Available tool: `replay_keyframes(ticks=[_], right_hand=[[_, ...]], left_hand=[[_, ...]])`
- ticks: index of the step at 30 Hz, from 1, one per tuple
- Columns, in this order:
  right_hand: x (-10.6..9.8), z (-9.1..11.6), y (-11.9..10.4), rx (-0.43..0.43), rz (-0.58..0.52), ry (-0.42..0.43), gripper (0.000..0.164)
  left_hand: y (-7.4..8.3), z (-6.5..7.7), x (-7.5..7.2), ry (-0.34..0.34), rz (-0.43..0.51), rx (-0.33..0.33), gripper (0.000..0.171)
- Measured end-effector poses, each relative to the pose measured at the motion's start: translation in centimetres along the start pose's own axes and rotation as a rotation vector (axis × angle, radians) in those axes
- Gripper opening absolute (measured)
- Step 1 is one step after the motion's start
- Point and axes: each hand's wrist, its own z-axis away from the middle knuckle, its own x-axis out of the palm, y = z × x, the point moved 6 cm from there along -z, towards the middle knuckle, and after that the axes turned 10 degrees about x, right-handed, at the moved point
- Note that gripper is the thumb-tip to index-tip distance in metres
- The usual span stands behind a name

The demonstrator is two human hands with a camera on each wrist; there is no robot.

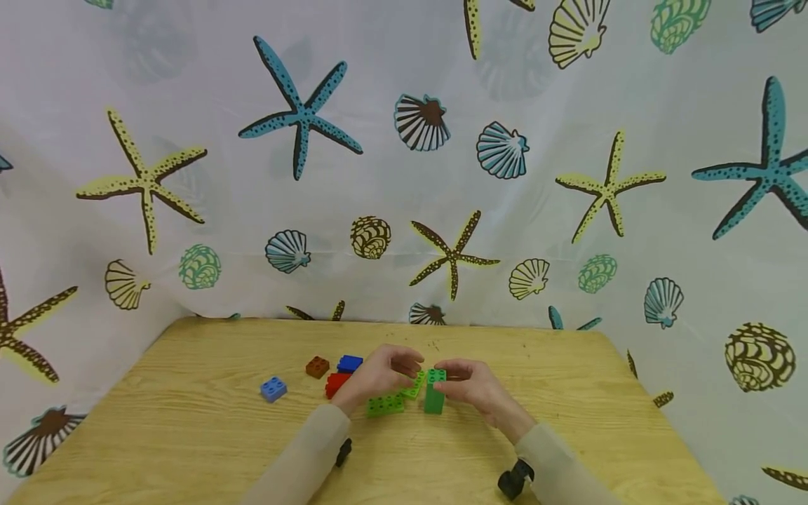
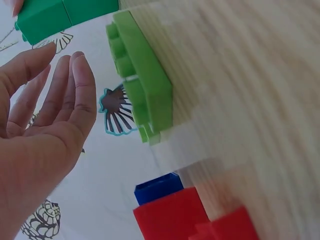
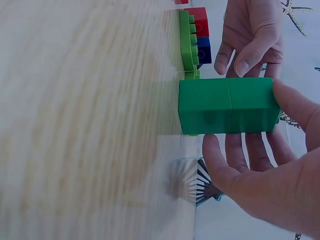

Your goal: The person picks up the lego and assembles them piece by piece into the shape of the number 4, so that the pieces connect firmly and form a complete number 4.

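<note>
Two green toy building bricks, stacked as an upright tower (image 1: 433,401), stand on the wooden table. My right hand (image 1: 478,389) holds the tower near its top, thumb at the front edge and fingers around the far side; in the right wrist view the seam between the two bricks (image 3: 205,106) shows. To the left, my left hand (image 1: 379,373) hovers with loosely bent fingers and nothing in them. Beneath and beside it lie lime green bricks (image 1: 386,405), the flat one close to the tower. In the left wrist view the left fingertips are apart from the lime brick (image 2: 150,80).
Left of the left hand are a red brick (image 1: 336,384), a dark blue brick (image 1: 349,363), a brown brick (image 1: 318,366) and a lighter blue brick (image 1: 273,389). A white curtain (image 1: 379,189) printed with shells and starfish hangs along the table's back and sides.
</note>
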Motion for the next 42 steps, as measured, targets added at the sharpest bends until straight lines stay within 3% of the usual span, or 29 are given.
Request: replay_keyframes(ticks=[6, 10, 21, 42], right_hand=[[0.3, 0.2, 0.1, 0.024, -0.033, -0.009, 0.053], [0.4, 0.3, 0.0, 0.029, -0.052, -0.024, 0.053], [0.5, 0.4, 0.0, 0.022, -0.044, -0.041, 0.055], [0.4, 0.3, 0.2, 0.035, -0.065, -0.034, 0.055]], left_hand=[[-1.5, 0.5, -1.0, 0.018, -0.026, -0.066, 0.033], [-1.7, 1.0, -1.6, -0.006, -0.054, -0.071, 0.03], [-1.5, 2.3, -2.0, -0.182, -0.124, -0.077, 0.035], [-1.9, 2.8, -1.5, -0.362, -0.21, -0.193, 0.052]])
